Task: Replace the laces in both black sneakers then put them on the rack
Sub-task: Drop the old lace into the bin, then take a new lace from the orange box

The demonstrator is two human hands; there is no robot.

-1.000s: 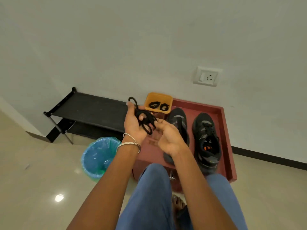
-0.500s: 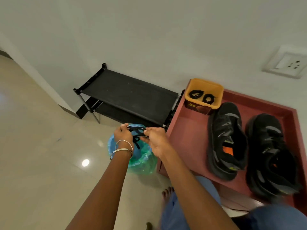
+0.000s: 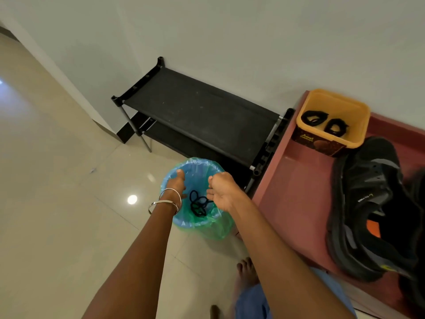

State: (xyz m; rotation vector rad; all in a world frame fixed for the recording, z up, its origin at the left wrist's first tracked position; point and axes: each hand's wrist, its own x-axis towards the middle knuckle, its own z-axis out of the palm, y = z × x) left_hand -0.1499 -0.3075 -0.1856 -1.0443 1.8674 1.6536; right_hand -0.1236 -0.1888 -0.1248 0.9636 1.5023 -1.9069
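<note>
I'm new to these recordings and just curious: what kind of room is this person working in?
Probably a home entryway or hallway corner. A low black shoe rack stands against a plain wall on a glossy tiled floor, a small lined bin sits beside it, and a black sneaker lies on a red ledge.

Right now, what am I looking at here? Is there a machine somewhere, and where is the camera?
No machine: a person works with bare hands, and the one camera sits on their head, looking down. The left hand and right hand hover over a small lined bin on the floor; neither holds anything. A tangle of black lace lies inside the bin. Behind stands a black shoe rack. On the red platform are a black sneaker and a yellow tub with two coiled laces.
</note>
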